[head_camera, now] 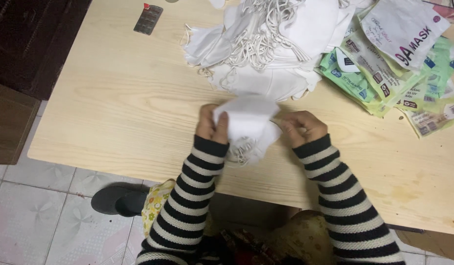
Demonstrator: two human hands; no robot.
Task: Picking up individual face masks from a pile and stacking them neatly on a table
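Observation:
My left hand (211, 125) and my right hand (301, 127) hold a folded white face mask (247, 122) between them, just above the light wooden table (114, 98). The left hand pinches the mask's left edge, the right hand grips its right side. White ear loops hang from the mask's lower part. Both my arms wear black-and-white striped sleeves. A heap of white masks (266, 44) with tangled ear loops lies on the table just beyond my hands.
A stack of green-and-white printed packets (398, 64) lies at the table's far right. A dark blister strip of pills (148, 19) sits at the far left. Dark wooden furniture (26, 44) stands left of the table. A dark slipper (116, 198) rests on the tiled floor.

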